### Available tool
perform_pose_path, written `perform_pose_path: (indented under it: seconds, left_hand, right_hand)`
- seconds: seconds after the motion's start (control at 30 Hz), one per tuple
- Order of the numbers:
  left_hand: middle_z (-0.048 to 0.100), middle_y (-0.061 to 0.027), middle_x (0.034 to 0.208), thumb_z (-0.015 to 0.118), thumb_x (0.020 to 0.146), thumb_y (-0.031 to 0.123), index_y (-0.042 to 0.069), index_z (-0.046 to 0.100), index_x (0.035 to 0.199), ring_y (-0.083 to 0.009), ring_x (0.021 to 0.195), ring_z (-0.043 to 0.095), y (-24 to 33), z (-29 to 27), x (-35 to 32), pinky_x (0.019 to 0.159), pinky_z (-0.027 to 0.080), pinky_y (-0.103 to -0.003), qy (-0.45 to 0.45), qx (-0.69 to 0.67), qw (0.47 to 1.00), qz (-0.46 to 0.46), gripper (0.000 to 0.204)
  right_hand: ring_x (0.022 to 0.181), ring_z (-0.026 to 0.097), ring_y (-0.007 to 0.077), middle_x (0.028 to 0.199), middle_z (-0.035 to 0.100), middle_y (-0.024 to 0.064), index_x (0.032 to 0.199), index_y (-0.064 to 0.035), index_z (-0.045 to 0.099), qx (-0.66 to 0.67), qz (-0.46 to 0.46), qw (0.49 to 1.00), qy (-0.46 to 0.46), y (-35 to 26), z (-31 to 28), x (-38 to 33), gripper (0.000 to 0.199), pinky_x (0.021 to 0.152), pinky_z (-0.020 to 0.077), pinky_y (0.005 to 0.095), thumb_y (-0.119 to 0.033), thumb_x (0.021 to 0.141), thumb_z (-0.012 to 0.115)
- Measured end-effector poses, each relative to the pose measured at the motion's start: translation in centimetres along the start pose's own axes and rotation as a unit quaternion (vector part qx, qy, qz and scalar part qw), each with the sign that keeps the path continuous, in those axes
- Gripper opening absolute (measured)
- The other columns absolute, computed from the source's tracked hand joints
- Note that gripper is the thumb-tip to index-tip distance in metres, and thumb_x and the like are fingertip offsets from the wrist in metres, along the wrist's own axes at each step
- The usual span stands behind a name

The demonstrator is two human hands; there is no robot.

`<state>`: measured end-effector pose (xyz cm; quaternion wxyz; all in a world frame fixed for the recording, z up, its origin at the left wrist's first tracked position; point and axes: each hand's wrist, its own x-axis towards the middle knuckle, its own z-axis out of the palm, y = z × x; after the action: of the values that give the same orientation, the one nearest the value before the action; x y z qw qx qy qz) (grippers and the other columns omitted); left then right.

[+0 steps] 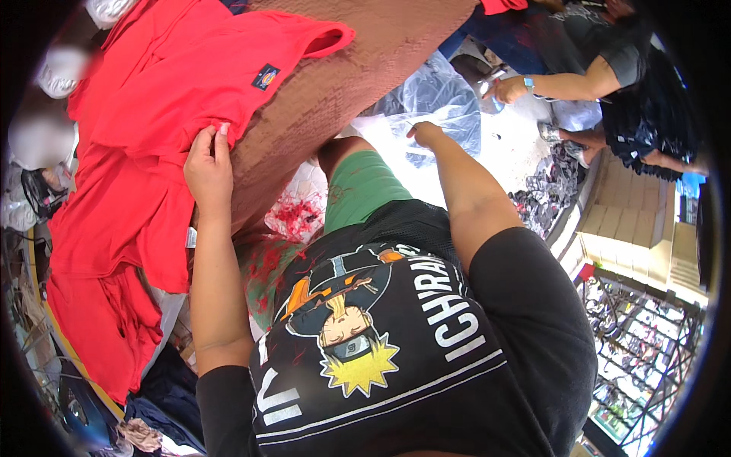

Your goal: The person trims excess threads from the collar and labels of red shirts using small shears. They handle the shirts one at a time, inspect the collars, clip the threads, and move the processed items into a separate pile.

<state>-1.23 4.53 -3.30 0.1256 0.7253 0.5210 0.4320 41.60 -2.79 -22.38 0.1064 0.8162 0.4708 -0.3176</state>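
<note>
A: What's being done here?

B: I'd say the red garment [179,103] is being handled at its edge. The left hand [207,167] has a fold of it pinched between thumb and fingers.

A: And the right hand [423,135]?

B: Well apart from the garment, off to the right beside the clear plastic sheeting [445,95]. Its fingers look curled in, but I can't tell whether they hold anything or touch the plastic.

A: What would the next move call for?

B: In my judgement, a firm grip on that edge, since loose cloth could slip or bunch. Working it with both hands would mean bringing the right one across to the left.

A: Where does the garment lie from the left hand?

B: Touching its fingertips and reaching away on the far side, with a small dark label patch [266,77] far and right of the pinch. More red cloth [126,213] hangs to the left of the forearm.

A: What's under it?

B: The brown-covered surface [327,84], which shows bare to the right of the garment.
</note>
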Motion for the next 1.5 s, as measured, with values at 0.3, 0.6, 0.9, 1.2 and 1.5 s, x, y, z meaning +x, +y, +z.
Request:
perform_pose_path:
  seconds: [0.3,0.6,0.9,1.2,1.5]
  left_hand:
    - [0.067,-0.0173,0.093,0.062,0.09,0.021,-0.002,0.065,0.097,-0.0301,0.084,0.066,-0.3,0.1,0.1,0.073,0.05,-0.035,-0.014,0.003,1.0,-0.026,0.024]
    - [0.066,-0.0146,0.085,0.062,0.091,0.019,-0.001,0.064,0.094,-0.0268,0.075,0.064,0.6,-0.2,-0.1,0.068,0.048,-0.032,-0.025,-0.007,0.999,-0.045,0.021]
    - [0.066,-0.0131,0.082,0.062,0.092,0.019,-0.001,0.064,0.092,-0.0216,0.072,0.063,0.7,-0.1,0.2,0.066,0.048,-0.03,-0.028,-0.022,0.997,-0.072,0.02]
    - [0.067,-0.0119,0.085,0.058,0.093,0.015,-0.001,0.065,0.097,-0.0164,0.077,0.062,1.1,-1.0,-0.2,0.07,0.048,-0.027,-0.04,0.05,0.997,-0.037,0.018]
    - [0.068,-0.0127,0.092,0.055,0.096,0.014,-0.005,0.064,0.099,-0.0178,0.083,0.062,0.1,-1.5,-0.9,0.078,0.048,-0.029,-0.063,0.027,0.996,-0.049,0.021]
  right_hand:
    - [0.115,0.056,0.0264,0.122,0.061,0.0089,0.115,-0.0187,0.065,-0.027,-0.025,0.999,-0.027,-1.6,-1.5,-2.2,0.035,0.099,0.0374,0.0461,-0.012,0.087,0.045]
    - [0.073,0.068,0.0268,0.105,0.066,0.0152,0.114,-0.0149,0.063,0.106,0.001,0.988,-0.109,-1.9,-0.4,-1.8,0.047,0.055,0.0536,0.0372,0.004,0.08,0.037]
    - [0.074,0.07,0.0225,0.1,0.067,0.0144,0.116,-0.0143,0.062,0.088,-0.013,0.987,-0.131,-2.0,-0.1,-0.1,0.05,0.052,0.0523,0.0356,0.006,0.08,0.033]
    - [0.085,0.068,0.023,0.104,0.067,0.0104,0.106,-0.0104,0.068,0.132,-0.003,0.985,-0.115,-2.2,3.9,3.9,0.035,0.066,0.0551,0.036,0.004,0.077,0.054]
    - [0.059,0.068,0.0223,0.085,0.069,0.016,0.095,0.0031,0.068,0.111,0.008,0.99,-0.091,-5.6,-1.4,-0.1,0.022,0.059,0.0549,0.0408,-0.01,0.084,0.055]
